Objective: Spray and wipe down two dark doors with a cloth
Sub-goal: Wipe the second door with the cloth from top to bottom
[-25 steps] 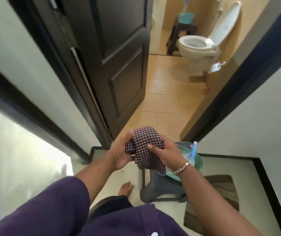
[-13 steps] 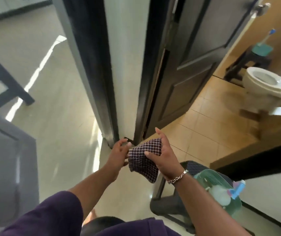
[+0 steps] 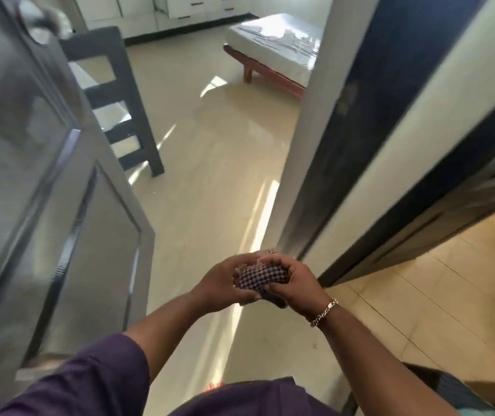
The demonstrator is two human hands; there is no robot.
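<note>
While both hands bunch the checked cloth [image 3: 262, 276] together, left hand [image 3: 223, 286] cupping beneath, right hand [image 3: 292, 285] gripping over, an open door [image 3: 45, 187] stands left.

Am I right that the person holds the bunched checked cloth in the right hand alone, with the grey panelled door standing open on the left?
Not quite. The head view shows both hands on the bunched checked cloth: the left hand cups it from one side and the right hand, the one with the bracelet, grips it from the other. The grey panelled door does stand open on the left.
</note>
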